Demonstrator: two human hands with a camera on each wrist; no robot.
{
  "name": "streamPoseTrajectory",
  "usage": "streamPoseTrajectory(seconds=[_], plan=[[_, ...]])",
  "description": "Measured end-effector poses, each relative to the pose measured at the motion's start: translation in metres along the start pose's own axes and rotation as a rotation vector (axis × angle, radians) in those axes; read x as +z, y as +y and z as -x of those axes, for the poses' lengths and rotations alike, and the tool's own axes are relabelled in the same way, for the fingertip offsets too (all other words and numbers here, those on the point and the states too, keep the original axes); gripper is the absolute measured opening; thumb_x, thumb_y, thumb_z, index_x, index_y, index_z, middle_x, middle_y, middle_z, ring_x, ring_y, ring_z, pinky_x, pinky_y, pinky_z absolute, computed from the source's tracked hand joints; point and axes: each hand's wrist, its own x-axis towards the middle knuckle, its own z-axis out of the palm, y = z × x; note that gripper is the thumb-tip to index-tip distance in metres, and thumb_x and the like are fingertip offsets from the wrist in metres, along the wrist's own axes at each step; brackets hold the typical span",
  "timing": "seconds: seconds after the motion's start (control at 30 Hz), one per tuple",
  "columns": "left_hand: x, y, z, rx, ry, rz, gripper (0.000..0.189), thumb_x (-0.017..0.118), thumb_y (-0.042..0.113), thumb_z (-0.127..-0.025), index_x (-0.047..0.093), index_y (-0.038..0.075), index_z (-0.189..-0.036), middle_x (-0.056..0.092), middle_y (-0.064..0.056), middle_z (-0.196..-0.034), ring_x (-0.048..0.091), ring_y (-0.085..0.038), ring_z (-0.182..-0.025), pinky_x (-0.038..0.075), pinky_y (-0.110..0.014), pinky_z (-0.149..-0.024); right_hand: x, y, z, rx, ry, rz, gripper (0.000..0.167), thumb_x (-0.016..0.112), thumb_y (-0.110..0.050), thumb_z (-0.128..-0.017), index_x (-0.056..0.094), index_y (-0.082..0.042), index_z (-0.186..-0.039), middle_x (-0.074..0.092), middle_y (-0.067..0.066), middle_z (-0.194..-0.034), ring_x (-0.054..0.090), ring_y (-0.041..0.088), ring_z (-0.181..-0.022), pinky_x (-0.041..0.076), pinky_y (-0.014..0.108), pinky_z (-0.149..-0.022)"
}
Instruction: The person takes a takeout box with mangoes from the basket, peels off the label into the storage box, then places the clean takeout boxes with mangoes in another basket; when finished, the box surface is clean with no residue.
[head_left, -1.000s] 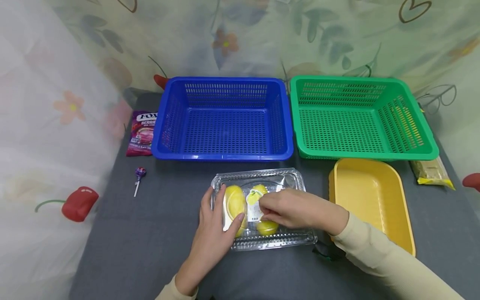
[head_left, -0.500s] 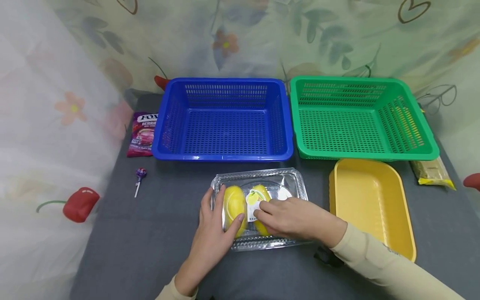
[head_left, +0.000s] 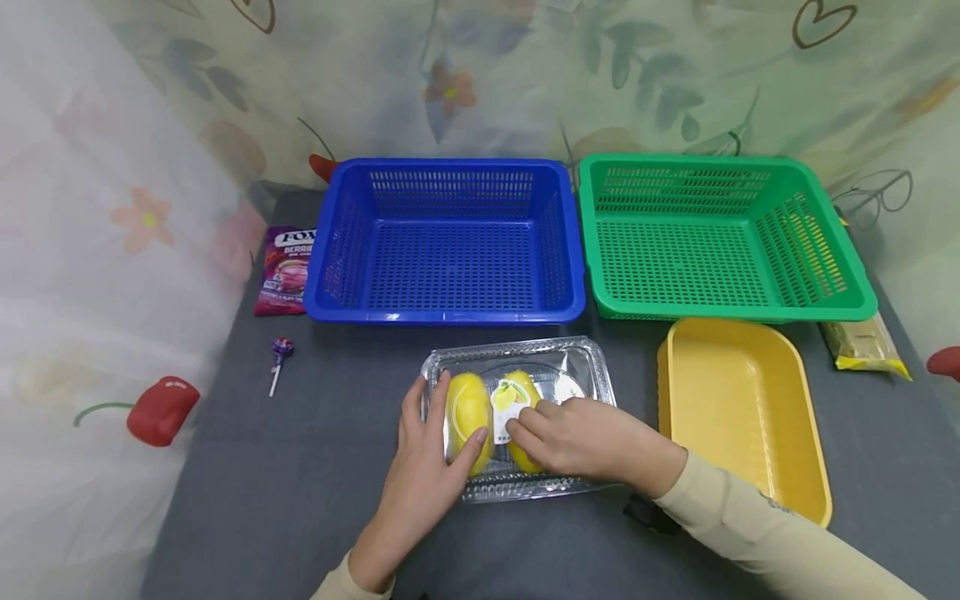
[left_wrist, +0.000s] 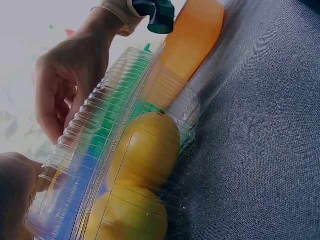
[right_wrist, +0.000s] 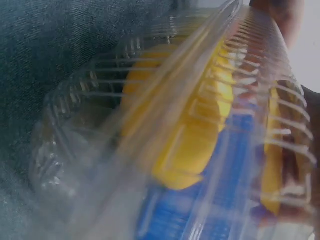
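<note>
A clear plastic clamshell box [head_left: 596, 375] lies on the grey cloth, holding yellow oval fruits [head_left: 468, 408] that look like mangoes. A white label [head_left: 504, 421] with a yellow fruit picture is stuck on its lid. My left hand [head_left: 431, 467] rests across the box's left side, fingers extended and thumb apart. The right hand [head_left: 581, 437] has curled fingers pinching at the label's lower right edge, which they cover. In the left wrist view the right hand [left_wrist: 75, 82] bends over the lid beyond the fruits [left_wrist: 147, 150]. The right wrist view is blurred, with the box [right_wrist: 185, 105] filling it.
Behind the box stand a blue basket [head_left: 450, 317] and a green basket [head_left: 720, 304]. A yellow bin [head_left: 735, 400] is right of the box. A lollipop [head_left: 281, 350] and purple candy bag [head_left: 285, 271] lie left; a yellow-edged packet [head_left: 866, 350] lies right. A dark object [head_left: 648, 512] lies under the right forearm.
My right hand has shifted slightly left and down over the label, uncovering more of the lid above it. The left hand and the box have stayed in place.
</note>
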Motion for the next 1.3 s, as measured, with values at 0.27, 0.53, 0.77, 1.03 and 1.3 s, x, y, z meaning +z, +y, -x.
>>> streamPoseTrajectory(seconds=[0.27, 0.53, 0.77, 1.03, 1.3], plan=[[0.000, -0.001, 0.000, -0.018, -0.022, 0.001, 0.079, 0.062, 0.048, -0.088, 0.022, 0.028, -0.153, 0.013, -0.014, -0.156, 0.028, -0.042, -0.138, 0.047, -0.063, -0.085, 0.002, 0.002, 0.003, 0.010, 0.027, -0.139, 0.022, 0.068, -0.012, -0.086, 0.060, -0.013, -0.107, 0.058, -0.004, -0.088, 0.054, 0.009, -0.074, 0.052, 0.020, -0.061], [-0.002, -0.004, -0.002, 0.097, 0.011, -0.071, 0.080, 0.066, 0.049, -0.086, 0.028, 0.026, -0.152, 0.007, -0.012, -0.160, 0.014, -0.037, -0.144, 0.040, -0.065, -0.095, 0.005, 0.000, 0.005, -0.002, 0.045, -0.094, 0.029, 0.070, -0.010, -0.084, 0.060, -0.010, -0.111, 0.060, 0.000, -0.098, 0.058, 0.012, -0.086, 0.053, 0.020, -0.068], [-0.006, -0.006, -0.006, 0.251, -0.047, -0.124, 0.068, 0.070, 0.056, -0.079, 0.048, 0.035, -0.140, 0.002, -0.007, -0.161, 0.002, -0.034, -0.147, 0.034, -0.068, -0.098, 0.007, -0.004, -0.001, 0.090, -0.026, -0.136, 0.019, 0.064, -0.013, -0.090, 0.054, -0.009, -0.106, 0.053, -0.001, -0.090, 0.052, 0.011, -0.073, 0.052, 0.022, -0.058], [-0.009, 0.000, -0.008, 0.243, -0.058, -0.141, 0.067, 0.071, 0.057, -0.078, 0.053, 0.031, -0.137, 0.004, -0.009, -0.161, 0.006, -0.037, -0.146, 0.037, -0.066, -0.097, 0.007, -0.004, -0.004, 0.127, -0.056, -0.171, 0.022, 0.065, -0.007, -0.087, 0.052, -0.008, -0.105, 0.050, 0.000, -0.089, 0.052, 0.009, -0.067, 0.051, 0.021, -0.053], [-0.012, 0.005, -0.009, 0.229, -0.063, -0.142, 0.066, 0.071, 0.056, -0.078, 0.054, 0.030, -0.137, 0.005, -0.009, -0.161, 0.010, -0.041, -0.145, 0.039, -0.066, -0.095, 0.009, -0.004, -0.003, 0.142, -0.033, -0.170, 0.024, 0.066, -0.008, -0.087, 0.053, -0.007, -0.107, 0.051, 0.001, -0.090, 0.053, 0.009, -0.067, 0.052, 0.021, -0.055]])
